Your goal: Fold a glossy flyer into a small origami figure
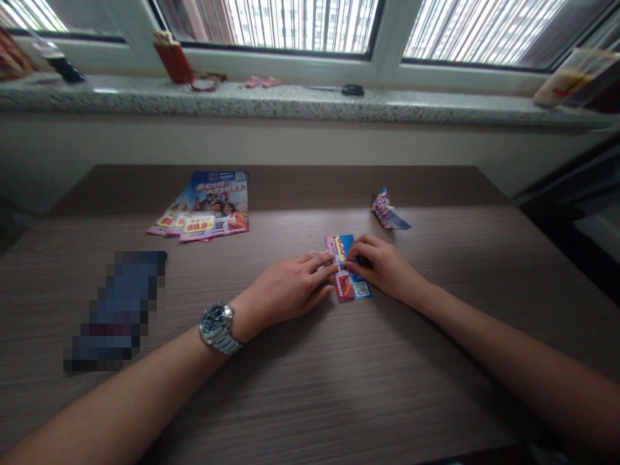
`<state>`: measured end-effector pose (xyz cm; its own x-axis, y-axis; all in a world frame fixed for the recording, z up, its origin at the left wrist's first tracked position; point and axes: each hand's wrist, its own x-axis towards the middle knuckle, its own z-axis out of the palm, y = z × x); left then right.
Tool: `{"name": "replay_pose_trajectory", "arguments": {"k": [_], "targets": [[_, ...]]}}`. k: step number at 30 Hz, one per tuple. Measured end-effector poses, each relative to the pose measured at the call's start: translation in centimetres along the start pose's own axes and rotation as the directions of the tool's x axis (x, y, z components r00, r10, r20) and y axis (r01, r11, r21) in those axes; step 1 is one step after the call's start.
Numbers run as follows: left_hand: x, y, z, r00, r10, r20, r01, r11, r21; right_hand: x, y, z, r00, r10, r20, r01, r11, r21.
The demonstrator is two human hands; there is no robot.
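A folded printed flyer [345, 285] lies on the table between my two hands, with a QR code at its lower right corner. My left hand [285, 287] rests palm down with fingers stretched out, their tips on the flyer's left part. Thumb and forefinger of my right hand [387, 265] are pinched together at the flyer's right side, near its middle. Part of the sheet is hidden under the fingers. Beyond my right hand stands a small folded paper shape [383, 210] in similar print. A metal watch [216, 323] is on my left wrist.
Several flyers [217, 200] lie fanned out at the back left of the brown table [310, 394]. A blurred-out dark phone-like slab [121, 303] is at left. On the stone windowsill [290, 103] are scissors [352, 90], a red box [174, 61] and small pink items [261, 82].
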<state>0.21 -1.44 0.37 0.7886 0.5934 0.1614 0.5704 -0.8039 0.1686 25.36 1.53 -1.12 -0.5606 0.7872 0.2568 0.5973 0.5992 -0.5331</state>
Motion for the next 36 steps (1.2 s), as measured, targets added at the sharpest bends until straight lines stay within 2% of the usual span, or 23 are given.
{"name": "replay_pose_trajectory", "arguments": {"k": [11, 17, 25, 36], "targets": [[-0.1, 0.0, 0.1, 1.0, 0.004, -0.021, -0.004, 1.0, 0.002, 4.3, 2.0, 0.3, 0.997, 0.049, -0.056, -0.056, 0.991, -0.118], [-0.1, 0.1, 0.2, 1.0, -0.002, -0.025, 0.002, 1.0, -0.003, 5.5, 2.4, 0.4, 0.996, 0.064, -0.064, -0.073, 0.985, -0.156], [0.0, 0.1, 0.0, 1.0, -0.007, -0.007, 0.007, 1.0, -0.005, 5.6, 2.4, 0.6, 0.993, 0.068, -0.093, -0.086, 0.975, -0.206], [0.0, 0.1, 0.2, 0.999, 0.006, -0.035, -0.006, 1.0, 0.0, 3.3, 1.6, -0.4, 0.99, 0.015, -0.141, -0.026, 0.997, -0.074]]}}
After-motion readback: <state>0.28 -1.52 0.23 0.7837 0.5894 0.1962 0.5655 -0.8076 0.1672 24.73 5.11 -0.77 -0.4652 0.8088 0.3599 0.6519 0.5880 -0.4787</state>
